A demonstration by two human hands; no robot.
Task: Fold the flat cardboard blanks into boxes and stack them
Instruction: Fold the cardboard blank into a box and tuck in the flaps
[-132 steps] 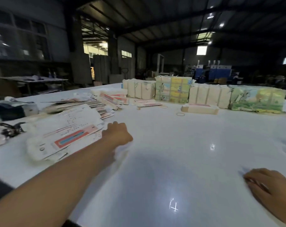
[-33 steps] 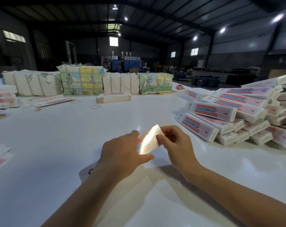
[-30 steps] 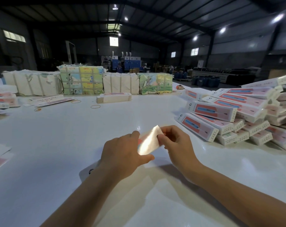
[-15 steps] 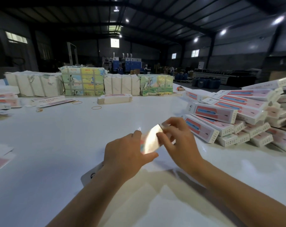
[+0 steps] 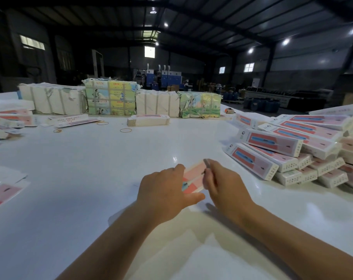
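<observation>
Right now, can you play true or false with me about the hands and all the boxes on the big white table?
1. Both hands hold one pink cardboard blank. True: left hand, right hand.
2. The folded boxes are piled on the left. False: they are on the right.
3. Rubber bands lie on the table. True.
4. The wrapped bundles sit at the near edge. False: they line the far side.
</observation>
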